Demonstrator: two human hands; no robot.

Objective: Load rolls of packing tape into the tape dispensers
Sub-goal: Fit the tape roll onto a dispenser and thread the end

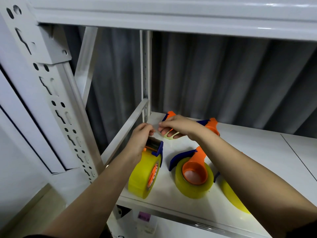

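At the far left stands the white slotted upright (51,93) of the rack, and the shelf (248,152) you work on runs from it off to the right.

Your left hand (142,140) is curled round the head of a loaded dispenser (155,148), fingers wrapped over the metal blade end, thumb side up. That dispenser's yellow tape roll (142,177) stands on edge at the shelf's front, directly below and nearer to you than the hand.

Just right of it, your right hand (176,126) has thumb and forefinger pressed together close to your left fingertips, the other fingers bent beneath. It looks to pinch a clear strip of tape, though the strip itself is too faint to be sure of. A small pale roll core (171,135) lies on the shelf under those fingers.

Behind the right hand sits an orange and blue dispenser (169,115), and another (211,126) lies just past your wrist.

Nearer you, between your forearms, a second loaded dispenser (193,170) lies flat, roll face up, apart from both hands.

Under your right forearm, a third yellow roll (229,194) shows partly at the shelf's front edge.
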